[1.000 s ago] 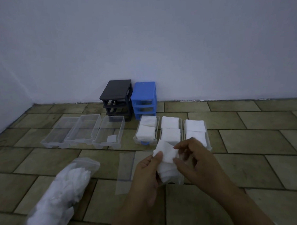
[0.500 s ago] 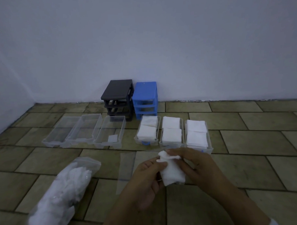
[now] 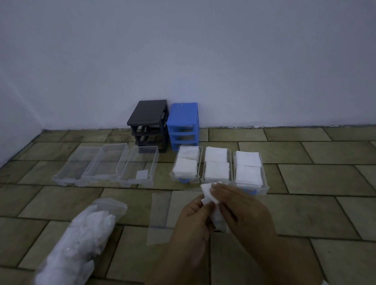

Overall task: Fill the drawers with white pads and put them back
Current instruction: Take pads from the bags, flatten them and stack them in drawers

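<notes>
Seemingly unlabelled, white pads [image 3: 215, 208], both hands pinching

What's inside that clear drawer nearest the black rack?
The clear drawer nearest the black rack holds one small white pad lying flat near its front end. The rest of its floor shows bare through the plastic. Nothing visibly covers it.

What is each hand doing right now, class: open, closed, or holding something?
Left hand: closed, pinching the small stack of white square pads.
Right hand: closed, fingers curled over the same stack of pads.
</notes>
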